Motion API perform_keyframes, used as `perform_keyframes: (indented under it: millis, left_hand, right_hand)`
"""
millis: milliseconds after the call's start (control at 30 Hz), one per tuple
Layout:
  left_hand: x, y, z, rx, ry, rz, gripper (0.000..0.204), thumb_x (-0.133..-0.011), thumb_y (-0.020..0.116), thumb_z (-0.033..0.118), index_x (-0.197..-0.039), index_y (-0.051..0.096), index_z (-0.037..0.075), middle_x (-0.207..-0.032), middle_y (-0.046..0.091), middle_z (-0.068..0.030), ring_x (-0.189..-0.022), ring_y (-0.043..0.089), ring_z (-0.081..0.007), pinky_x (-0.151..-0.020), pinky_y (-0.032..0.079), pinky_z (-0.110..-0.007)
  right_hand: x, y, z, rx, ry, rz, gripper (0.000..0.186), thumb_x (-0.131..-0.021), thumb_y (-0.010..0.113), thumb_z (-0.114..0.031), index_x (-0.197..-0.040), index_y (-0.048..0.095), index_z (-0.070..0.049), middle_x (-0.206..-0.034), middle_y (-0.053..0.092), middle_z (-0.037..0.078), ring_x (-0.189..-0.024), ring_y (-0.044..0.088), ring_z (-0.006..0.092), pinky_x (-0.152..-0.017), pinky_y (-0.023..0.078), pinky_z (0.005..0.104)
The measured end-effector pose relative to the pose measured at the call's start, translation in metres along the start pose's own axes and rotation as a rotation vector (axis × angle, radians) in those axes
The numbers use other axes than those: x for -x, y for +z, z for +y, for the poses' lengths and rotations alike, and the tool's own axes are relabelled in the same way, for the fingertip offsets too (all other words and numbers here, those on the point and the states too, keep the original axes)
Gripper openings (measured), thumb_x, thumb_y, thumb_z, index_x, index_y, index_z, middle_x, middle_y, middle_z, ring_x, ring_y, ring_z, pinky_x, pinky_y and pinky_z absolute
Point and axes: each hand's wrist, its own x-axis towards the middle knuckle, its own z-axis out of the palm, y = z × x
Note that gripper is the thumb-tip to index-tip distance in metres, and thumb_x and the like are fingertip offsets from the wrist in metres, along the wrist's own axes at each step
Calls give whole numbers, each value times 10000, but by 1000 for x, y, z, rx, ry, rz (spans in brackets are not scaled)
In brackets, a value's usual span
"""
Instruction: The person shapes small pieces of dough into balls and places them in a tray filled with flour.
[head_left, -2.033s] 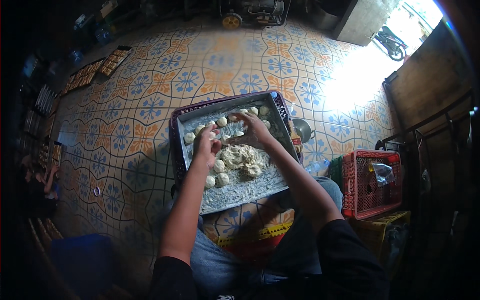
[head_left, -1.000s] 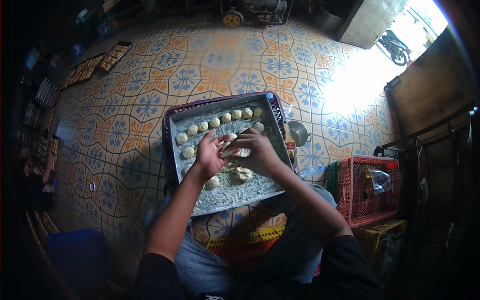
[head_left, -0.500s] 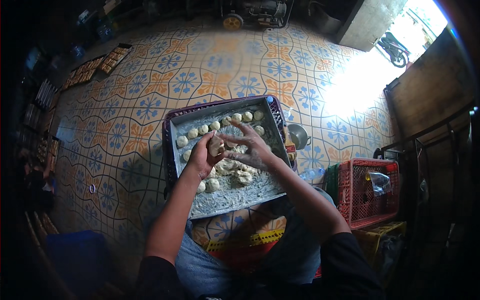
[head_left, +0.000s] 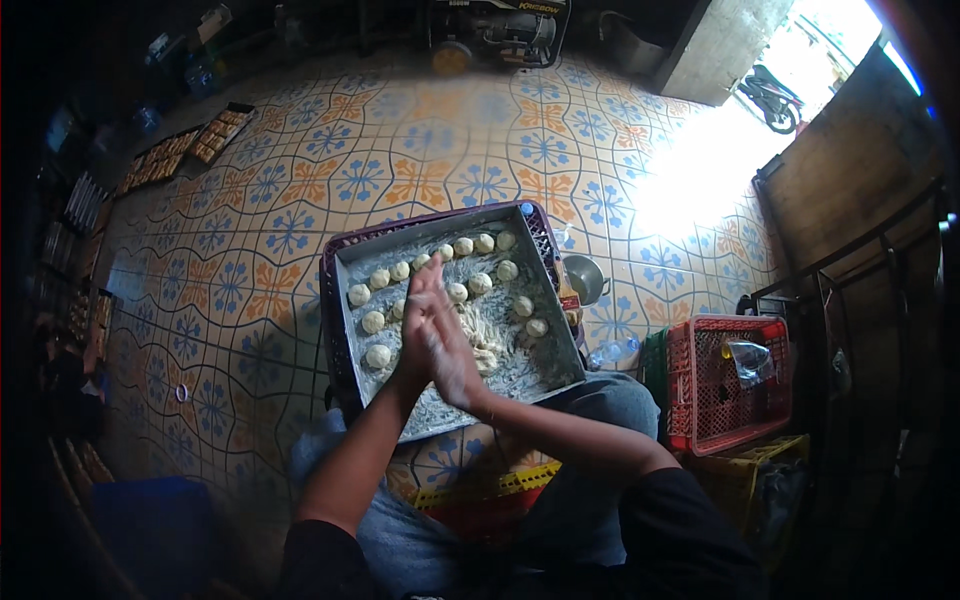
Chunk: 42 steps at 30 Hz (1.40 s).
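My left hand [head_left: 416, 325] and right hand [head_left: 448, 355] are pressed palm to palm above a metal tray [head_left: 480, 407], fingers straight and pointing away from me. The piece of dough seen in them a moment earlier is hidden between the palms. White flour or dough coats the skin. Round dough balls [head_left: 480, 283] stand in rows along the far and left parts of the tray, with a couple more at its right. A loose, sticky heap of dough [head_left: 482, 340] lies just right of my hands, partly covered by them.
The tray sits on a purple crate [head_left: 430, 214]. Right of it are a brush [head_left: 569, 300], a metal pot [head_left: 590, 278], a plastic bottle [head_left: 612, 352] and a red crate [head_left: 725, 430]. Trays of baked pieces [head_left: 220, 132] lie far left on the tiled floor; a generator [head_left: 500, 35] stands behind.
My hands have come together from a spread position, the right palm closing against the left over the dough piece. They now sit a little lower in the picture. The view has shifted slightly.
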Motion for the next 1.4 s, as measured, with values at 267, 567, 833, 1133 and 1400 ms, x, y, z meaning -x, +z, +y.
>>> perform_keyframes:
  millis: [267, 567, 833, 1133, 1400]
  left_hand:
    - [14, 28, 15, 314, -262, 95, 634, -1086, 370, 430, -1583, 339, 37, -1634, 357, -126, -1513, 327, -291, -1256, 209, -416]
    - [-12, 8, 18, 128, -189, 307, 702, -1100, 266, 527, -1593, 322, 31, -1664, 303, -166, -1541, 276, -265, -1241, 202, -424]
    - [42, 56, 6, -887, 300, -193, 738, -1097, 237, 498, -1610, 211, -32, -1701, 157, -203, -1588, 88, -337, -1271, 70, -446]
    - [4, -9, 11, -1407, 166, -40, 563, -1054, 411, 455, -1437, 587, 82, -1533, 525, -124, -1504, 341, -388, -1206, 109, -655]
    - [23, 46, 15, -1204, 447, -354, 735, -1023, 398, 597, -1495, 497, 42, -1563, 460, -170, -1511, 313, -405, -1221, 141, -592]
  right_hand:
    - [-45, -28, 17, 283, -233, 11, 554, -1050, 443, -352, -1564, 438, -145, -1631, 365, 159, -1463, 376, 334, -1177, 303, 437]
    - [8, -6, -15, 38, -47, -175, 734, -1074, 381, -538, -1613, 289, -49, -1705, 185, 170, -1577, 157, 320, -1257, 150, 448]
    - [-64, -33, 59, -878, 682, 30, 821, -1016, 314, -711, -1621, 279, -156, -1564, 467, 154, -1400, 468, 339, -1144, 347, 505]
    - [-31, -17, 30, -1331, 948, -193, 926, -941, 324, -819, -1531, 428, -113, -1410, 571, 181, -1297, 551, 349, -1144, 394, 469]
    - [-50, -54, 43, -1439, 533, -205, 901, -967, 319, -784, -1577, 365, -124, -1550, 436, 176, -1322, 534, 350, -1098, 458, 491]
